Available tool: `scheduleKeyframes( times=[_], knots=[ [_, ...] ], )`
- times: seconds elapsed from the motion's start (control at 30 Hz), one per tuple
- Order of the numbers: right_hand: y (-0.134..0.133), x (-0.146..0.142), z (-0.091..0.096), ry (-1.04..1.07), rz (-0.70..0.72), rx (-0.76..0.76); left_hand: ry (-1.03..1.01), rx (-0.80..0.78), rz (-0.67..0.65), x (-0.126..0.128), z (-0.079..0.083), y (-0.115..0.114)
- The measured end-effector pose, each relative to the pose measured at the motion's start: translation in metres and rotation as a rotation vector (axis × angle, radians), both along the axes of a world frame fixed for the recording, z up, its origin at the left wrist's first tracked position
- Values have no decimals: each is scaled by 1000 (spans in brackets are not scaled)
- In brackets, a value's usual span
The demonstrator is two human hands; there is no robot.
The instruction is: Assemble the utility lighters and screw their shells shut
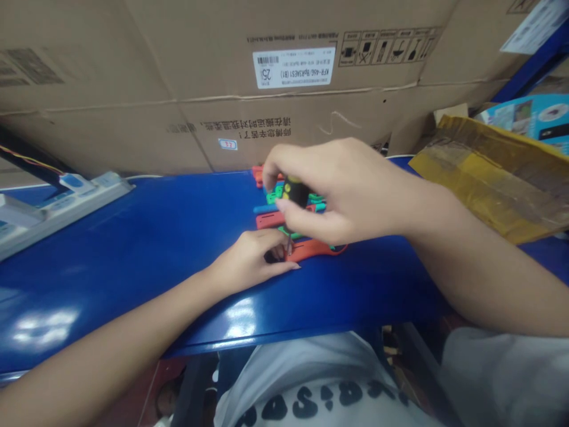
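Note:
My right hand (329, 196) is closed around a screwdriver (295, 193) with a black and yellow handle. Its thin shaft points down at the near end of an orange plastic piece (311, 250), long and slotted, with a curved far end. Low on the table, my left hand (253, 261) grips that piece's left end between thumb and fingers, close to the shaft. Whether the tip touches the piece is hard to see. Just behind lie similar pieces: a red one (269, 221), a blue one (265, 209) and a green one (274, 194), partly hidden by my right hand.
A large cardboard box (146, 71) stands along the back of the blue table (186, 219). On the left lies a white power strip (57, 210) with plugs in it. A carton covered in yellow tape (493, 178) is at the right, beside my right forearm.

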State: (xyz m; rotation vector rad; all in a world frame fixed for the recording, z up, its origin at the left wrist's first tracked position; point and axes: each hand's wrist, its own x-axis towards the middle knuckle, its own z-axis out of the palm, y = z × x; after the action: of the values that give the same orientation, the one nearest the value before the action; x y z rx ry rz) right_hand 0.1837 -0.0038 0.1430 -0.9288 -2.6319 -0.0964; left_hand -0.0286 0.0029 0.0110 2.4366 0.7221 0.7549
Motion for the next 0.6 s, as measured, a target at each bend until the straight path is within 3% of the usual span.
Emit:
scheduleKeyframes(
  times=[0.17, 0.33, 0.4, 0.6],
  knots=[
    [-2, 22, 20, -6, -82, 25, 53, -121, 35, 1, 8, -2],
    [2, 31, 20, -120, -135, 33, 183, -49, -17, 2, 21, 1],
    [5, 29, 16, -131, -117, 24, 279, 51, -61, 3, 28, 3],
    [14, 27, 11, -152, -101, 51, 592, 557, -173, 10, 40, 8]
  ],
)
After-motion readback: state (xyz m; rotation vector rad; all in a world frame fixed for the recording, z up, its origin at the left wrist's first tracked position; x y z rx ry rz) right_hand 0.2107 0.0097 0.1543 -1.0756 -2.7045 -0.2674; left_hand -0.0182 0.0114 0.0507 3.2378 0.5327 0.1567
